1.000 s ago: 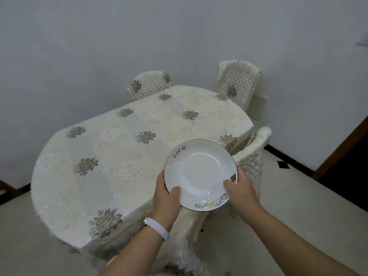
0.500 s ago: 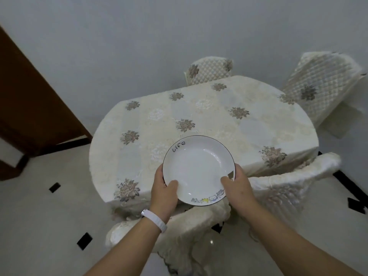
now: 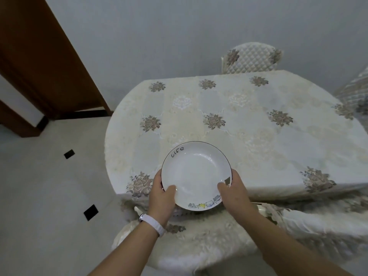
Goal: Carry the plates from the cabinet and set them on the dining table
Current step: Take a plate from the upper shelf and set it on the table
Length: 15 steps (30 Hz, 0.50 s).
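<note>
So the plate [image 3: 196, 176] was a white, fairly deep one with a thin dark rim. It had "life" scribbled on the side away from the person and a row of little cartoon cats on the side closest to them. It was held roughly level over the near edge of the desk [image 3: 249, 120], with its closest rim poking back past that edge. I couldn't tell how much of a gap was under it, but it didn't look set down yet.

Both hands were on it. The left hand [image 3: 161, 193] gripped the rim on the left, thumb hooked over the top into the bowl, the other fingers hidden underneath. The right hand [image 3: 234, 193] did the same on the right. It's round, so there was no long axis to worry about, and neither hand was nearer, since it sat right between them.

The bit that matters, I reckon: the bare cloth of the desk lay straight ahead of the plate, away from the person. So the next move is probably just a short push forward and down.

A padded chair [image 3: 199, 242] was tucked in at the desk's near side, right under the forearms, so a bit of leaning would be needed. A second chair [image 3: 252, 57] stood at the desk's far side. There was a white wristband [image 3: 152, 224] on the left wrist.
</note>
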### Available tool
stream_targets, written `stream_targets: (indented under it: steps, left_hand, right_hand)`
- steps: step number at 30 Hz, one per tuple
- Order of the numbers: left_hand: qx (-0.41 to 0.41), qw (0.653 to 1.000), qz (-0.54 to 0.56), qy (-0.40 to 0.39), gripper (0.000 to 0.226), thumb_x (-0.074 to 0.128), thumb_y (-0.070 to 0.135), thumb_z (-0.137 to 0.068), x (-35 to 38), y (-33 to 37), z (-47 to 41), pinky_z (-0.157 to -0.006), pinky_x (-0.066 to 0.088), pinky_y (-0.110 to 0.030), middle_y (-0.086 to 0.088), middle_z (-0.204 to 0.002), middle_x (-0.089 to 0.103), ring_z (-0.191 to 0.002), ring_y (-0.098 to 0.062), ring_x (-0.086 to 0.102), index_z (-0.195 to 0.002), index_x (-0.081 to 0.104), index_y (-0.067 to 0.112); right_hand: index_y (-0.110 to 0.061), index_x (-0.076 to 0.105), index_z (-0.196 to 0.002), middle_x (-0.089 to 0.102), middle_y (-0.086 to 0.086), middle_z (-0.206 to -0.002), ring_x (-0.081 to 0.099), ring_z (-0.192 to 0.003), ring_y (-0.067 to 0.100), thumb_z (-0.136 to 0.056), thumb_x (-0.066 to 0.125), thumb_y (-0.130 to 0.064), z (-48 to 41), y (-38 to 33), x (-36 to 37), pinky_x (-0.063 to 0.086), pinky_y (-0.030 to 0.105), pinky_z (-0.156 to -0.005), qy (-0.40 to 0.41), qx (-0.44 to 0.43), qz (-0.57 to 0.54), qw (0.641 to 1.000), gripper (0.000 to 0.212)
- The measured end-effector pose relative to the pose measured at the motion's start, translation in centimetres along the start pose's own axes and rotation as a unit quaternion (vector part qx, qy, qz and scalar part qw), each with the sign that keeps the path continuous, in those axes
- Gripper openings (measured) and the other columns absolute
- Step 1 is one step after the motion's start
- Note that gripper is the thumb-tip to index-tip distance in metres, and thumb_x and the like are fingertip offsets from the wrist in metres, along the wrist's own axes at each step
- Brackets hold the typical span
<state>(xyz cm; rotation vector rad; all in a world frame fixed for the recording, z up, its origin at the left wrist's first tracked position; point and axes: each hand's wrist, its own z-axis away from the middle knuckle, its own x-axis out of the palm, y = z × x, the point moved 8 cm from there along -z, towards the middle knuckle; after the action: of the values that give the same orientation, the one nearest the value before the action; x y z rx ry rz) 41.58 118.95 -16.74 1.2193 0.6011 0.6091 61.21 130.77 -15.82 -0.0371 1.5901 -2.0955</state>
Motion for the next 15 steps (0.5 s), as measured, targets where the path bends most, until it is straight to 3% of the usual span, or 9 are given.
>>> stream_targets:
  steps: [3,7,9,13,15]
  left_hand:
    - [-0.016,1.0,0.001,-0.006,0.058,0.046,-0.01,-0.084,-0.5,-1.3,-3.0,-0.087,0.055,-0.037,0.01,-0.12,0.063,-0.11,-0.013,0.06,-0.13,0.051,0.026]
    - [-0.022,0.999,-0.01,-0.029,0.053,0.047,-0.008,-0.087,-0.4,-2.3,-6.3,-0.078,0.055,-0.028,0.013,-0.116,0.061,-0.105,-0.004,0.058,-0.127,0.049,0.028]
    - [-0.025,0.998,-0.031,-0.04,0.052,0.048,-0.005,-0.088,-0.5,-3.0,-7.5,-0.073,0.053,-0.02,0.015,-0.115,0.059,-0.103,-0.001,0.056,-0.126,0.046,0.029]
    - [-0.04,0.996,-0.061,-0.055,0.05,0.05,0.0,-0.089,-0.4,-4.7,-9.9,-0.086,0.052,-0.036,0.013,-0.116,0.058,-0.107,-0.012,0.058,-0.13,0.041,0.027]
    - [-0.055,0.994,-0.076,-0.056,0.051,0.051,0.002,-0.09,-0.3,-5.3,-10.5,-0.087,0.051,-0.035,0.011,-0.115,0.058,-0.107,-0.017,0.058,-0.133,0.039,0.024]
  right_hand:
    - [-0.03,0.053,-0.109,0.063,-0.001,-0.1,0.059,-0.097,0.021,-0.083,0.051,-0.01,-2.7,0.2,1.7,0.051,0.039,-0.084,0.01,0.01,0.043,0.999,0.033]
    - [-0.029,0.049,-0.117,0.062,-0.009,-0.102,0.059,-0.094,0.012,-0.086,0.05,-0.006,-5.4,0.5,3.8,0.052,0.035,-0.077,-0.006,0.034,0.033,0.999,0.039]
    - [-0.025,0.051,-0.117,0.063,-0.005,-0.099,0.06,-0.091,0.017,-0.085,0.051,-0.007,-6.6,0.7,4.3,0.052,0.035,-0.076,0.007,0.034,0.049,0.998,0.037]
    - [-0.02,0.05,-0.108,0.057,-0.004,-0.083,0.054,-0.073,0.011,-0.087,0.052,-0.009,-8.5,1.0,4.9,0.039,0.025,-0.058,0.019,0.03,0.107,0.994,0.024]
    - [-0.022,0.048,-0.106,0.057,-0.004,-0.082,0.052,-0.069,0.008,-0.088,0.052,-0.01,-9.3,1.2,5.1,0.035,0.023,-0.055,0.009,0.033,0.133,0.991,0.022]
